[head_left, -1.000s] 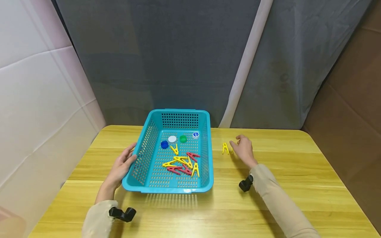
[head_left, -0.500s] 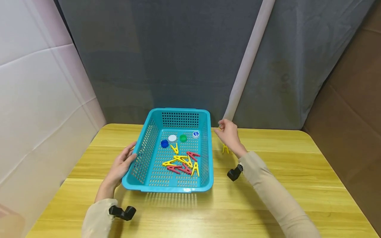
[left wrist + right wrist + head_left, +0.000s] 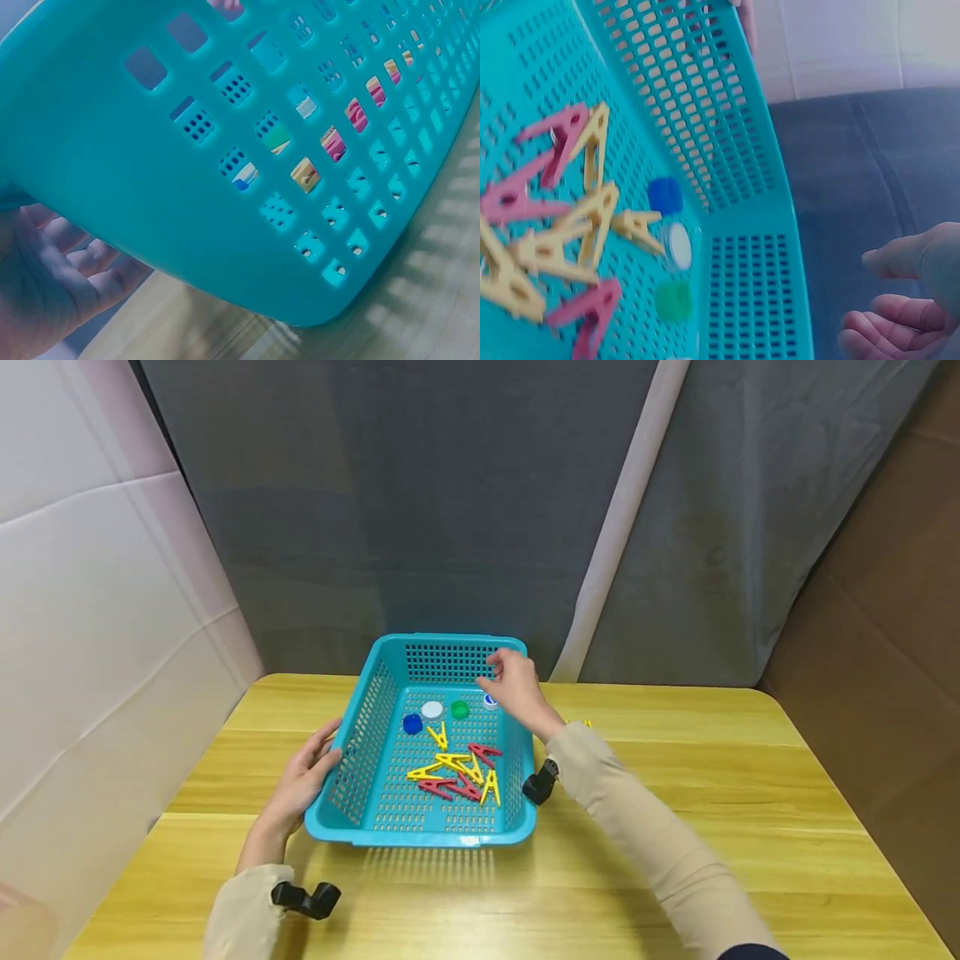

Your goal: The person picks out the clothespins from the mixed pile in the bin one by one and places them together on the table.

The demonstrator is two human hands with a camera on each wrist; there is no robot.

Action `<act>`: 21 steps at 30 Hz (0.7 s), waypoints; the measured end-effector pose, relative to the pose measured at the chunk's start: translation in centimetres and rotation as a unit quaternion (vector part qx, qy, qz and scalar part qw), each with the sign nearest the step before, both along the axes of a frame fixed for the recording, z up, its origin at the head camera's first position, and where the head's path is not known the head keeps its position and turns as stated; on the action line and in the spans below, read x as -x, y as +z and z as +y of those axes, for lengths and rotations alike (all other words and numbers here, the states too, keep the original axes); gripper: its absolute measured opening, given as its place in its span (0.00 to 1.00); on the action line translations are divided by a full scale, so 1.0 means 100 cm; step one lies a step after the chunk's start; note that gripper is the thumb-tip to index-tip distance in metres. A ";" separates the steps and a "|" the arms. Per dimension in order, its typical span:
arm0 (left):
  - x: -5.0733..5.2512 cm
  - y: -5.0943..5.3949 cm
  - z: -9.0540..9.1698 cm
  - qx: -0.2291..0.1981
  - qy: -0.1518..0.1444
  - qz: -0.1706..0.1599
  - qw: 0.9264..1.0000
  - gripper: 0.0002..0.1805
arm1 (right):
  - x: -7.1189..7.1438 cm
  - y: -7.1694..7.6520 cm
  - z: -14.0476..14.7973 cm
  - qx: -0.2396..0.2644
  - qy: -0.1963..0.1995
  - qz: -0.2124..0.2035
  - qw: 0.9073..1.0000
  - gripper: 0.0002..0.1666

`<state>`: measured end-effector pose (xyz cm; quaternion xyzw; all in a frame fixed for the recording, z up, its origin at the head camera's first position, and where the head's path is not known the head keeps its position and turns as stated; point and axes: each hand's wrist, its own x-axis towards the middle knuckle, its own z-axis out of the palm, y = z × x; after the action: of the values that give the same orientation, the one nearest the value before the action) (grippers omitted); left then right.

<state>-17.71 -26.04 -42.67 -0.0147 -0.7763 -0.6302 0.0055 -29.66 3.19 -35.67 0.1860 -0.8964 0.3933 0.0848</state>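
A turquoise plastic basket (image 3: 420, 837) stands on the table, with red clothespins (image 3: 484, 752), yellow clothespins (image 3: 491, 787) and coloured bottle caps inside. My left hand (image 3: 303, 777) holds the basket's left rim; in the left wrist view its fingers (image 3: 94, 259) lie along the outside. Over the basket's far right corner, my right hand (image 3: 516, 687) hovers with thumb and fingers parted. Nothing shows between thumb and fingers (image 3: 904, 255) in the right wrist view. A blue cap (image 3: 412, 724), a white cap (image 3: 432, 710) and a green cap (image 3: 460, 710) lie beneath; a white-and-blue cap (image 3: 490, 702) is partly covered.
The wooden table (image 3: 712, 777) reaches back to a grey curtain (image 3: 465, 527). Yellow tips (image 3: 588, 723) poke out behind the right sleeve, right of the basket. A white wall panel (image 3: 112, 610) rises on the left, a brown one (image 3: 885, 593) on the right.
My right hand has swung left from beside the yellow clothespin on the table to above the basket's far right corner. My left hand stays on the rim.
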 end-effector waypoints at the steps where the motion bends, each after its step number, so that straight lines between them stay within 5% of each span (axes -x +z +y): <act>1: -0.001 0.000 0.000 0.001 0.000 -0.001 1.000 0.30 | 0.000 -0.001 -0.005 0.000 0.005 -0.010 1.000 0.19; 11: -0.002 -0.004 -0.001 -0.001 0.004 0.004 1.000 0.30 | 0.001 -0.014 -0.048 -0.016 0.038 -0.070 0.997 0.21; 21: -0.001 -0.003 0.003 -0.005 0.001 0.004 1.000 0.29 | 0.012 -0.037 -0.060 -0.020 0.076 -0.134 0.988 0.19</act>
<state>-17.62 -25.72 -42.93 -0.0159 -0.7729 -0.6343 0.0093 -30.81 -2.77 -39.38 0.2003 -0.8907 0.4019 -0.0701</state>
